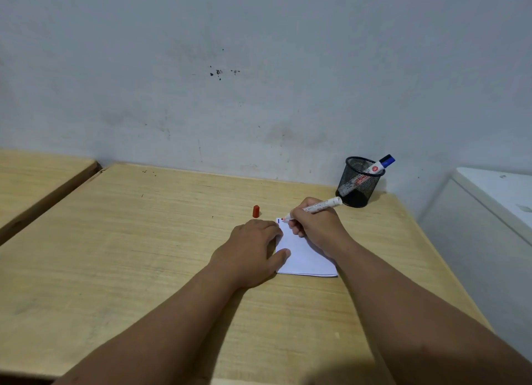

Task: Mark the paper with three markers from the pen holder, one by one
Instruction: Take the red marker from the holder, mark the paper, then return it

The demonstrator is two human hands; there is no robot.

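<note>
Gripping red marker [316, 206] in right hand [316, 226], left hand [253, 246] flat on paper [305, 258], red cap [256, 211] beside

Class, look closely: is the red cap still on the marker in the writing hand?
No: the red cap stands alone on the table, apart from the marker held by the right hand.

Open tabletop [115, 240] from our seven to ten o'clock: free passage. Red cap [256, 211] upright at twelve o'clock of our left hand [253, 246], just beyond the paper [305, 258]. Mesh pen holder [358, 183] at one o'clock, against the wall [259, 68], blocking that corner. White cabinet [489, 226] bounds three o'clock.
</note>
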